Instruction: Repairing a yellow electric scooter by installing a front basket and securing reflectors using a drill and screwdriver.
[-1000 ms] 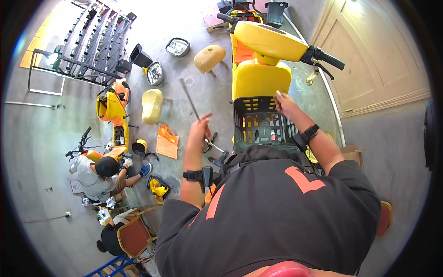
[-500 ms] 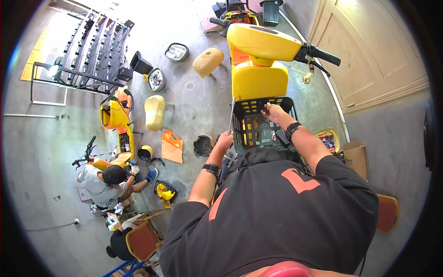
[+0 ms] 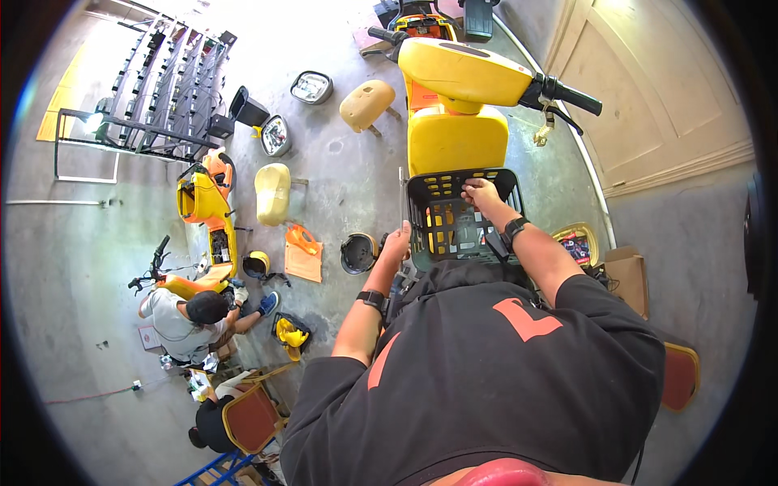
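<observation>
In front of me is a black slotted plastic basket [image 3: 421, 253], next to the yellow body panel [image 3: 458, 142] of a scooter. My left hand [image 3: 395, 243] is closed round the lower end of a slim metal rod [image 3: 402, 194], which stands along the basket's left side; whether it is a tool cannot be made out. Over the basket's far part, my right hand [image 3: 484, 197] has its fingers pinched together. What they hold, if anything, is too small to name.
Headlights [image 3: 311, 87], yellow shells [image 3: 272, 194] and a helmet [image 3: 359, 253] lie on the floor to the left. Further left, a person [image 3: 182, 324] sits by another scooter [image 3: 209, 202]. A yellow tub [image 3: 596, 243] and a cardboard box [image 3: 626, 279] stand at right.
My left hand and the metal rod have shifted slightly left and up, and the rod's tip now leans away from the basket. My right hand has moved barely, staying over the basket.
</observation>
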`<act>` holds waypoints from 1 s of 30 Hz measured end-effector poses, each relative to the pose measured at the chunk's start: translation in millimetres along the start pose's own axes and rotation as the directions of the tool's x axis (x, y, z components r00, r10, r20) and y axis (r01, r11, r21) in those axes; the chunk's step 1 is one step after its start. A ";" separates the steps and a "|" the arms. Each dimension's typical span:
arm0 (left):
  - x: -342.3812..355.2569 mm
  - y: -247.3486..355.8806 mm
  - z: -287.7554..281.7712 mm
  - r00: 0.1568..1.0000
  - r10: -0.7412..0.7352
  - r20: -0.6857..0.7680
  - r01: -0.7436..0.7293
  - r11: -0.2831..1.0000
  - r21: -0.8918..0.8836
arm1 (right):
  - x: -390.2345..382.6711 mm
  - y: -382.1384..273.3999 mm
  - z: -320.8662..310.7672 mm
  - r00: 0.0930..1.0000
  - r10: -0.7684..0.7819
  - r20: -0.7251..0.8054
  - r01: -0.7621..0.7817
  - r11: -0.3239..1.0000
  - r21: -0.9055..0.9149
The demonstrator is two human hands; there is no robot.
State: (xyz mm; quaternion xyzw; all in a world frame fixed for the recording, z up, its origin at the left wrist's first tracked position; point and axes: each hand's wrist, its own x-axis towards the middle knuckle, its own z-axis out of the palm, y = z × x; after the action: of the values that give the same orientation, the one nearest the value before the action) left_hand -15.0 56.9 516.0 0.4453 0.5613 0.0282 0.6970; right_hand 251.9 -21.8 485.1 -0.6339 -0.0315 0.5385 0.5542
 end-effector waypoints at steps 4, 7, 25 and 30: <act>-7.3 11.2 12.0 0.987 0.158 0.017 -0.153 0.916 0.370 | 6.7 13.8 -6.1 0.969 -0.232 -0.079 0.227 0.971 -0.071; -6.8 11.9 8.6 0.986 0.168 0.010 -0.155 0.883 0.443 | 2.5 12.1 -2.2 0.959 -0.280 -0.040 0.259 0.927 -0.270; -3.1 12.7 10.2 0.994 0.113 -0.005 -0.100 0.902 0.419 | 15.0 4.2 3.3 0.885 -0.426 -0.188 0.329 0.858 -0.394; 5.1 5.5 9.7 0.990 0.139 0.005 -0.130 0.912 0.390 | 18.8 8.4 5.8 0.880 -0.341 -0.330 0.238 0.919 -0.313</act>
State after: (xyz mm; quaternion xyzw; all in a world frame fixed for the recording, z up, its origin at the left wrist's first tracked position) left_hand -2.8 57.2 515.5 0.6122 0.5315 -0.0309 0.5846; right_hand 250.9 -9.1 467.8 -0.7816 -0.0906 0.3073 0.5352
